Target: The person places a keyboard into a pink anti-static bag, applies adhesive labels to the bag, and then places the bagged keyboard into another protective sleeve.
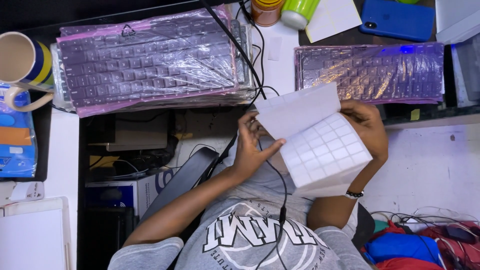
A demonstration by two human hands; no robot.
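**Two hands holding white label sheets over a cluttered desk**

The left hand (pixel 250 145) pinches the edge of a sheet of small white square labels (pixel 327 150), thumb pressed on its front. The right hand (pixel 367 127) is closed around the far side of the same sheet, its fingers hidden behind the paper. A second, plain white sheet (pixel 297 107) folds upward from the top of the first; the two touch along one edge. Both are held in the air in front of the person's chest, below the desk edge.

A thin black cable (pixel 280 185) runs down between the hands and over a grey printed shirt (pixel 260 232). One beaded bracelet (pixel 354 194) sits on the right wrist.

Farther out lie two sets of keyboards in clear plastic: a stack (pixel 150 57) at upper left, count unclear, and a single one (pixel 370 72) at upper right. One mug (pixel 22 62) stands at the left edge, partly cut off. One blue phone (pixel 397 19) lies at the top, beside a green container (pixel 298 11) and a brown jar (pixel 265 11), both cut off by the frame.
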